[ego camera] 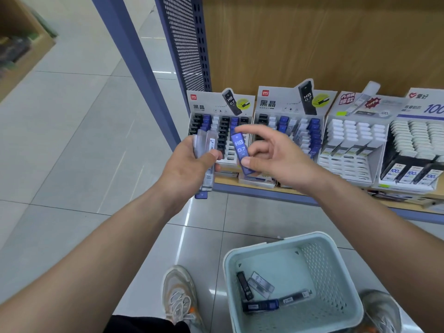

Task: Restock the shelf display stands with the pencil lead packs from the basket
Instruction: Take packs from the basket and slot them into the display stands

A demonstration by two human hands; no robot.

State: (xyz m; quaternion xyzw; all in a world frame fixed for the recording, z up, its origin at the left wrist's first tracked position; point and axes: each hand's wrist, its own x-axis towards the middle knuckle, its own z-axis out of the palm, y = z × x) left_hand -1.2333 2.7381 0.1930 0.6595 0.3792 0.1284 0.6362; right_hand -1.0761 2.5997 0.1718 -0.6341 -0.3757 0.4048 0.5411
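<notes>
My left hand (189, 164) grips a bunch of pencil lead packs (207, 152), clear and blue, in front of the left display stand (219, 109). Just right of it, my right hand (276, 156) pinches one blue pack marked HB 0.7 (241, 152) between thumb and fingers, upright and slightly tilted. Both hands hover before the stands' slots, which hold black, blue and white packs. A second stand (292, 104) of the same kind sits to the right. On the floor below, the pale green basket (334, 280) holds several loose packs (260, 292).
Two more stands with white lead boxes (355, 140) fill the shelf to the right. A blue shelf upright (134, 63) and perforated panel (185, 44) rise at left. My shoes (179, 299) flank the basket on the tiled floor. Loose packs lie at the shelf's front edge (255, 180).
</notes>
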